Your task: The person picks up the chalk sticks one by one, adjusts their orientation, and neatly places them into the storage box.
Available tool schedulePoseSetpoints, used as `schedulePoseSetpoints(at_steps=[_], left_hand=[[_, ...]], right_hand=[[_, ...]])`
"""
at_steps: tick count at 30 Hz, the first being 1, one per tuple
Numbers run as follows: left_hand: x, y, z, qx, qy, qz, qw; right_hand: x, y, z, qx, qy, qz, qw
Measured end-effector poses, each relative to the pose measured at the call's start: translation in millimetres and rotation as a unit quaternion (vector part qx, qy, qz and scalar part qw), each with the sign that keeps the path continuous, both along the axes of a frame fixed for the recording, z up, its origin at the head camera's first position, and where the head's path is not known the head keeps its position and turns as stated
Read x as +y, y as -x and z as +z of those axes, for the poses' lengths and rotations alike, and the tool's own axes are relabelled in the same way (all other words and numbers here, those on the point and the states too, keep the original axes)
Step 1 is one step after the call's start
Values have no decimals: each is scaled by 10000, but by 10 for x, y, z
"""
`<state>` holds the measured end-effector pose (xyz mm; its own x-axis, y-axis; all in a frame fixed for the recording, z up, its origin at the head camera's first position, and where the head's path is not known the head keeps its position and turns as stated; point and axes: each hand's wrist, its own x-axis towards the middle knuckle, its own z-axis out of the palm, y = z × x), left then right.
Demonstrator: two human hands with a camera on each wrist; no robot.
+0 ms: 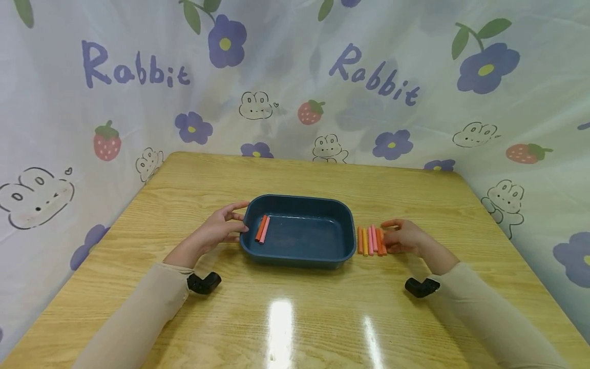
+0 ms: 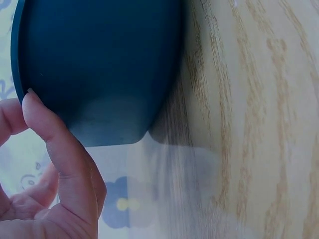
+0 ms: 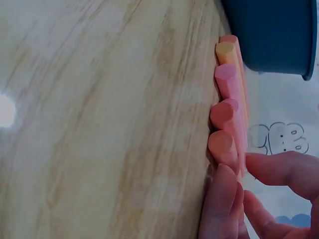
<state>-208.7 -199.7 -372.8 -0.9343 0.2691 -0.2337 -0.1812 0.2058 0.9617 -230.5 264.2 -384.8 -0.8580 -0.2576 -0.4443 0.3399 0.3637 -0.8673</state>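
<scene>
A dark blue rectangular tray (image 1: 299, 261) stands on the table. Inside its left end lie a red-orange chalk stick (image 1: 260, 228) and a pink chalk stick (image 1: 265, 229), side by side. My left hand (image 1: 222, 225) grips the tray's left rim, with the thumb (image 2: 45, 114) on the rim and a finger behind it. Just right of the tray, several chalk sticks lie in a row: orange, yellow (image 1: 365, 242), pink (image 1: 371, 241) and red-orange. At the row's right end, my right hand (image 1: 405, 237) pinches an orange chalk stick (image 3: 222, 147) between thumb and fingers.
The wooden table (image 1: 304, 312) carries bright reflections at its front. A white cloth (image 1: 286, 61) printed with rabbits, flowers and strawberries hangs around the back and sides. Black wrist mounts (image 1: 204, 283) sit at both beige sleeve cuffs.
</scene>
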Motion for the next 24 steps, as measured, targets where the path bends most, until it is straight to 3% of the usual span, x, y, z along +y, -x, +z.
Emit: schedulePoseSetpoints(at_steps=[6,13,18,24], left_hand=[[2,2,11,-19,13,25,10000],[7,6,6,-23,46,28,10000],[6,-2,17,-28,102,53,9999],[15,-3,27,-32,149,64,9999]], right_hand=[[-47,12,4,140,-583,130,9981],[-75,-6,19,150,-548,-4,9984],[-48,-46,2,258,-179,-230,9992],[13,-89,-5,57,844,-528,9950]])
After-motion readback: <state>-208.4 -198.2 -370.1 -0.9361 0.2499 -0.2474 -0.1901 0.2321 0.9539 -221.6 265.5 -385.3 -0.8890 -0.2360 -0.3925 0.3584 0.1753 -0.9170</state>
